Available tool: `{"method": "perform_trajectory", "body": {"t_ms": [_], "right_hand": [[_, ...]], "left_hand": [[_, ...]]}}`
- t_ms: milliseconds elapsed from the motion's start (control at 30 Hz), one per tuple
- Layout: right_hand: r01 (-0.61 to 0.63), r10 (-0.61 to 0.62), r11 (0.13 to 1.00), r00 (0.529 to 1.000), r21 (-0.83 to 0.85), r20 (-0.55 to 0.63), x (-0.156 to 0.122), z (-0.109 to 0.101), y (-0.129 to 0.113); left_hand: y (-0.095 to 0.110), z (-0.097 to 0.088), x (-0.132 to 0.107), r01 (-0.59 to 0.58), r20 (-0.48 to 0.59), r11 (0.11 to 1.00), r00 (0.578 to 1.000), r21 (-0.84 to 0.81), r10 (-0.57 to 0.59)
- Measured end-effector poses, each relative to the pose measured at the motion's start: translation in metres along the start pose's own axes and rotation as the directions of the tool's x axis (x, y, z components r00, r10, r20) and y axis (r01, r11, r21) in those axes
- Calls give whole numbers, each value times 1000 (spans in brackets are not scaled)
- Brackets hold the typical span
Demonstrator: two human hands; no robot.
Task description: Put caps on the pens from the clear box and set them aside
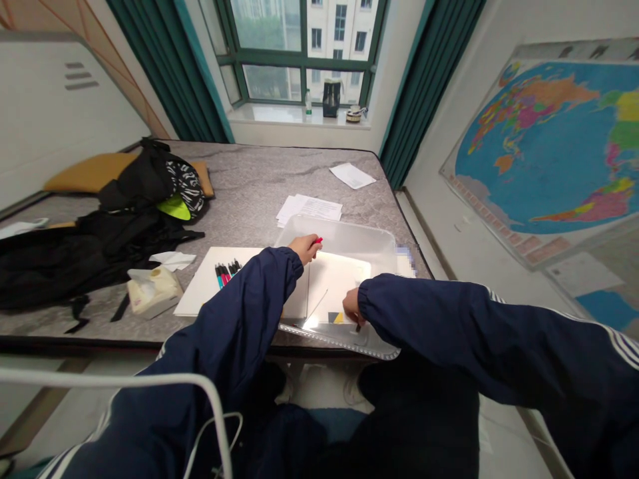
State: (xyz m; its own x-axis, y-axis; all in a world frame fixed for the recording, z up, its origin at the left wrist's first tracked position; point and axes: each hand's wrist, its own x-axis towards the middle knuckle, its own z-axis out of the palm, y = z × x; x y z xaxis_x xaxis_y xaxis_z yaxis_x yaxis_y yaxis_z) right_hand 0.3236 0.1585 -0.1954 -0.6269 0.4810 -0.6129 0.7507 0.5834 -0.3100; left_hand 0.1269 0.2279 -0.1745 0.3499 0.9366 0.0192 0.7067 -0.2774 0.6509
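Note:
My left hand [305,248] is closed round a red pen [317,241] and rests at the left rim of a clear plastic tray [349,236] lying on the grey mattress. My right hand [352,311], mostly hidden by its dark blue sleeve, presses down near the tray's front edge beside a small yellow and black paper piece [335,318]. Its fingers are curled over something I cannot make out. A white sheet [334,279] lies inside the tray between both hands. Several coloured pens [227,271] lie on a white board [210,286] left of my left arm.
A tissue pack [152,291] and black bags and clothes [114,226] sit on the left of the mattress [249,179]. Paper sheets [309,208] lie behind the tray, another sheet [352,175] further back. A world map [549,146] hangs on the right wall. A white chair rail [150,382] crosses in front.

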Motion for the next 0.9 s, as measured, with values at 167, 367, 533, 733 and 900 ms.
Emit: {"method": "perform_trajectory", "body": {"t_ms": [167,367,533,733,900], "right_hand": [[123,-117,992,968,16,-221,3,-30,8],[153,192,831,823,535,-535,3,-42,11],[235,363,613,764,755,-533,2,-46,13],[279,401,501,764,819,-506,-1,-49,11],[285,381,484,783,827,-492,-1,-49,13]], "left_hand": [[8,-3,-2,14,-28,997,1000,70,-12],[12,-6,-1,-14,-45,1000,999,-14,13],[14,-6,-4,-63,56,972,995,-227,78],[18,-5,-7,-51,83,926,993,-375,89],[15,-2,-4,-103,43,910,990,-402,131]]}}
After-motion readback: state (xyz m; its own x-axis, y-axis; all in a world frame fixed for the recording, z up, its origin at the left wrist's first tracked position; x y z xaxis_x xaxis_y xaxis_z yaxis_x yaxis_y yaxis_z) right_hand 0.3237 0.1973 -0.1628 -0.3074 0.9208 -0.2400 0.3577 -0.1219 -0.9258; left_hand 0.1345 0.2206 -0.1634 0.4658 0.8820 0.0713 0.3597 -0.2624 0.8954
